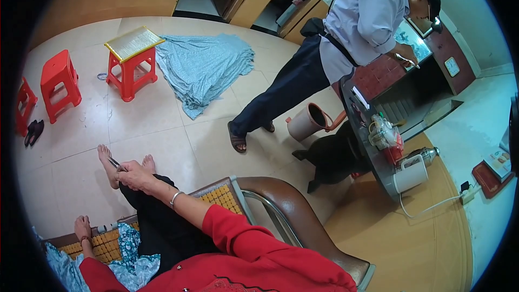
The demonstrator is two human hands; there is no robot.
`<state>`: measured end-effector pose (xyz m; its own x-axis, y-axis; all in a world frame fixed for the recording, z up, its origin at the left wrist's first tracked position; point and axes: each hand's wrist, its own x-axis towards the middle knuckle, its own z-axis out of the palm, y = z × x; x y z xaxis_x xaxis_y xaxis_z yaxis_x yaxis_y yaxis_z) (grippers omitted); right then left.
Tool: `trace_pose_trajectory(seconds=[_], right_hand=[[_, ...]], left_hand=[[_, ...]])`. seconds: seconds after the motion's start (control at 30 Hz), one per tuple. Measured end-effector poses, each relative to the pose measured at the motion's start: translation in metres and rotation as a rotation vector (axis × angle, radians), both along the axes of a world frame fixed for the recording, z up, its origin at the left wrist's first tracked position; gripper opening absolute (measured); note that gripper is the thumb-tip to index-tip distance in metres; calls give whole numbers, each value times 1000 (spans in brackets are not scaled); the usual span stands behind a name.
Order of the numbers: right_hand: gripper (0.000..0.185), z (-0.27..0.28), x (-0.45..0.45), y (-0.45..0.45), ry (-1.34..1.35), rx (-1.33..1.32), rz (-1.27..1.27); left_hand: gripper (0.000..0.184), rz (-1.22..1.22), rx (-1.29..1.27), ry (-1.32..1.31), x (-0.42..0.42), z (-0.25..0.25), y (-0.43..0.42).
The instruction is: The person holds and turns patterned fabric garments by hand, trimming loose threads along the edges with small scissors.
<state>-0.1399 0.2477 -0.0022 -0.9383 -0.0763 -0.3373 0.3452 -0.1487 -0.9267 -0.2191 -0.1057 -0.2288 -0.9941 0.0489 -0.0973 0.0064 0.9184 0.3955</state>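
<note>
- Right hand (137,176) pinches slim dark tool (113,161) near a bare foot (103,154); loose grip could drop it there.
- Left hand (82,228) at edge of seat (105,246); from here, can't tell if gripping.
- Armrest (289,203) could snag right elbow; tiled floor (143,130) ahead gives room.

Right grip (135,176) on slim dark tool (113,162), left grip (82,229) by tiled mat (106,244), red stools (59,84)
</note>
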Motion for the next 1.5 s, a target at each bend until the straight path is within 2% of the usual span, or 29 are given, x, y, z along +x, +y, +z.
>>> trace_pose_trajectory(seconds=[0.27,0.43,0.63,1.27,1.5], right_hand=[[10,2,2,1,11,-21,23],[10,2,2,2,8,-23,29],[10,2,3,2,10,-38,27],[11,-2,1,-2,26,-52,19],[11,-3,0,-2,37,-72,20]], left_hand=[[35,-127,63,168,54,116,51],[34,-127,125,373,74,143,72],[34,-82,-7,397,58,90,50],[34,-34,-12,-31,0,-14,-12],[33,-21,-26,-33,2,-6,-7]])
